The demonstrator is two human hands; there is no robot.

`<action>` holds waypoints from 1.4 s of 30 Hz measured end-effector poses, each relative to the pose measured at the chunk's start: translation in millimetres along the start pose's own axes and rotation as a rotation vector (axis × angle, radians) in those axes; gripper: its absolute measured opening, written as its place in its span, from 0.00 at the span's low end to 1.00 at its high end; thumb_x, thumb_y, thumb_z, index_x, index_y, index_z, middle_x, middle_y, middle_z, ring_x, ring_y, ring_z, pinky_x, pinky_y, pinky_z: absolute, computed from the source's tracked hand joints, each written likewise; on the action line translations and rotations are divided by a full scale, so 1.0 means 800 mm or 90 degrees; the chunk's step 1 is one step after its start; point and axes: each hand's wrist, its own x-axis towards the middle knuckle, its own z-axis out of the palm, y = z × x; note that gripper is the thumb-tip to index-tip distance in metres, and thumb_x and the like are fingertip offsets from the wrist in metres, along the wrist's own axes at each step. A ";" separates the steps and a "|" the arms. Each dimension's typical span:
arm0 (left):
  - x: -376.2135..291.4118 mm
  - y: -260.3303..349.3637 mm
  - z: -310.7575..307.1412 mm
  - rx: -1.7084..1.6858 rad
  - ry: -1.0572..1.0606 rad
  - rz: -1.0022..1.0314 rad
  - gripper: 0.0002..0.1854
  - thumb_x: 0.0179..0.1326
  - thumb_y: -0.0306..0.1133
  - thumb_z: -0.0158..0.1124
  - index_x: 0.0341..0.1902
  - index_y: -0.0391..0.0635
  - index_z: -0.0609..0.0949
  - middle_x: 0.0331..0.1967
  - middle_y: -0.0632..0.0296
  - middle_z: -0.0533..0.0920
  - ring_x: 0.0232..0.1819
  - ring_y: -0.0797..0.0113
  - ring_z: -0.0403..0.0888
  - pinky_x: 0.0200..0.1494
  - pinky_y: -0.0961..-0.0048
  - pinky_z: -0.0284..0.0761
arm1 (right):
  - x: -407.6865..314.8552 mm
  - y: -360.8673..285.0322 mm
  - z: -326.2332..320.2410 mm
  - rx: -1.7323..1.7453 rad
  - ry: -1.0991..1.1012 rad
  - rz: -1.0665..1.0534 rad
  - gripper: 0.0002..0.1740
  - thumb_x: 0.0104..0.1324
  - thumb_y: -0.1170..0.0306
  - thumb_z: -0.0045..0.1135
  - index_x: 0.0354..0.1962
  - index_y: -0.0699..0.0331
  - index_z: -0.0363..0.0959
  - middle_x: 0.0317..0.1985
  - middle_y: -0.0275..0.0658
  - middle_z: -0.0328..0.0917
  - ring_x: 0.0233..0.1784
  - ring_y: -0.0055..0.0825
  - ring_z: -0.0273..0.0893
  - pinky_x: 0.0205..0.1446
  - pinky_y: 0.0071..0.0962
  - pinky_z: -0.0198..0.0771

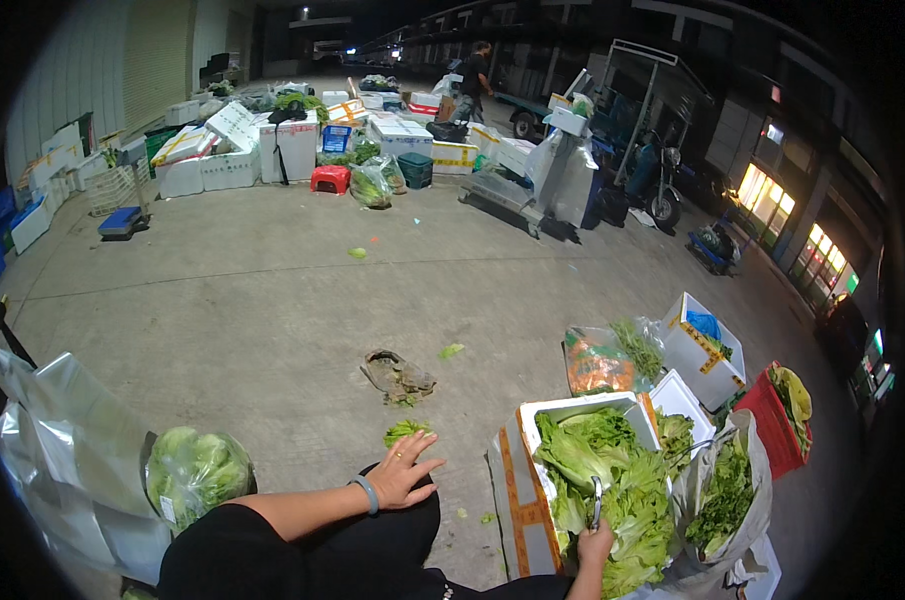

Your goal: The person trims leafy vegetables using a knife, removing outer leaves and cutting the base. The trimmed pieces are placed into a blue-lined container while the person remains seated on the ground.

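Observation:
My left hand [404, 474], with a bracelet and a ring, lies with its fingers spread on my black-clad knee [411, 517]. It holds nothing. Just beyond its fingertips is a small heap of green leaves [404, 430] on the concrete. In my right hand [595, 546] is a curved metal hand tool [597, 499], its exact kind unclear. That hand is over a white foam box [518, 480] with orange tape, filled with leafy lettuce [644, 495]. The tool's curved end touches or overlaps a pale lettuce stem; which one I cannot tell.
Beside the box stand a sack of greens [756, 487], a red crate [773, 435] and another foam box [696, 352]. A bag of green vegetables [197, 472] lies left. Farther off are a platform scale [497, 201], stacked foam boxes [231, 166] and a person [473, 82].

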 end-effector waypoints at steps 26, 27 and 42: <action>0.003 0.005 -0.001 -0.003 -0.009 -0.018 0.26 0.56 0.43 0.62 0.57 0.51 0.72 0.67 0.47 0.56 0.69 0.42 0.52 0.68 0.49 0.51 | -0.010 -0.003 -0.016 0.082 0.032 -0.024 0.11 0.52 0.69 0.60 0.26 0.69 0.70 0.24 0.48 0.72 0.29 0.48 0.72 0.35 0.41 0.66; 0.002 0.005 -0.001 -0.002 -0.006 -0.014 0.26 0.56 0.43 0.62 0.57 0.51 0.72 0.67 0.47 0.57 0.69 0.42 0.52 0.67 0.49 0.51 | -0.010 -0.003 -0.016 0.086 0.031 -0.018 0.10 0.51 0.70 0.60 0.25 0.69 0.70 0.24 0.48 0.72 0.29 0.48 0.72 0.35 0.41 0.66; 0.002 0.008 -0.001 -0.003 0.001 -0.003 0.26 0.55 0.43 0.63 0.56 0.48 0.72 0.66 0.46 0.56 0.67 0.40 0.54 0.67 0.47 0.52 | -0.005 0.008 -0.005 0.103 0.034 -0.036 0.10 0.50 0.71 0.60 0.26 0.69 0.71 0.26 0.49 0.72 0.31 0.50 0.72 0.37 0.41 0.67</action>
